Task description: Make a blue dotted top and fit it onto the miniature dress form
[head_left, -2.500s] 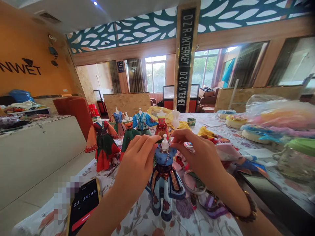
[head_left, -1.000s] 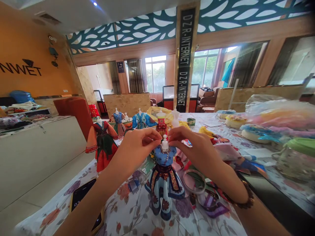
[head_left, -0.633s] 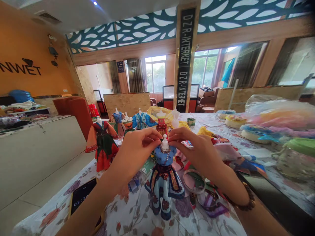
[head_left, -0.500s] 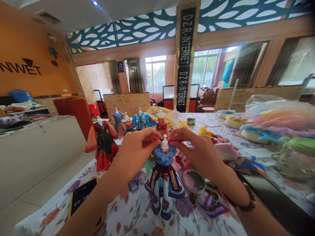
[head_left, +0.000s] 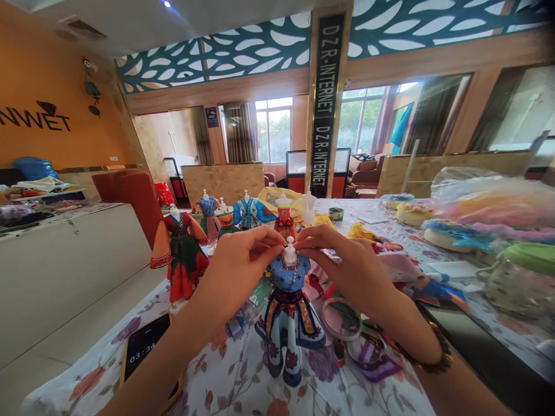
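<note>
A small white dress-form mannequin (head_left: pixel 290 254) stands upright in front of me, wearing a blue patterned top (head_left: pixel 287 276) and a pale blue skirt (head_left: pixel 284 332) with dark trim. A beaded necklace (head_left: pixel 296 271) lies round its neck and hangs down the chest. On the left of the neck, my left hand (head_left: pixel 243 254) is closed in a pinch. Opposite it, my right hand (head_left: pixel 332 245) pinches in the same way. Both seem to hold the necklace's ends, which the fingers mostly hide.
Several dressed mannequins, including one in a red and green dress (head_left: pixel 184 254), stand behind. A phone (head_left: pixel 147 349) lies at left and a dark tablet-like slab (head_left: pixel 481 352) at right. A clear ring-shaped roll (head_left: pixel 341 319), ribbon scraps (head_left: pixel 375 361) and a green-lidded jar (head_left: pixel 522 277) are on the flowered cloth.
</note>
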`<action>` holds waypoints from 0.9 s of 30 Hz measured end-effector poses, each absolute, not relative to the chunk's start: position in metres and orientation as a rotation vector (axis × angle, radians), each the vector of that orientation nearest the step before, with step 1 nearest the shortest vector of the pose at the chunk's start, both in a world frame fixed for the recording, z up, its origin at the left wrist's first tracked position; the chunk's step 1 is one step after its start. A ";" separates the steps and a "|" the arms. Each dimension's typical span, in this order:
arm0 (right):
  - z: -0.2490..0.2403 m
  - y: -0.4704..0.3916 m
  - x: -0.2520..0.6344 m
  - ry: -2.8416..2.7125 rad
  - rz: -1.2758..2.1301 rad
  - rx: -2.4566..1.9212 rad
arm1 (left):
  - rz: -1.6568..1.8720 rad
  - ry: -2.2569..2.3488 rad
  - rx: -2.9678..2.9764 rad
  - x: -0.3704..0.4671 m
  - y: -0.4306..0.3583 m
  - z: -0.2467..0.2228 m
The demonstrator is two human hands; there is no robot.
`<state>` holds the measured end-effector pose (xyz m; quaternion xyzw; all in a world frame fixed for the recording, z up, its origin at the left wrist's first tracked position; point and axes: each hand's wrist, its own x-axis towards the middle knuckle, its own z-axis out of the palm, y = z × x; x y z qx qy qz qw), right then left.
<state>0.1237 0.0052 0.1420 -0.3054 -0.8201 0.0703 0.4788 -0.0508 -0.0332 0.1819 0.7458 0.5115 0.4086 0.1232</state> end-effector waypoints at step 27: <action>0.144 -0.002 0.122 -1.953 0.118 -0.775 | 1.195 1.525 2.129 -0.049 -0.039 0.181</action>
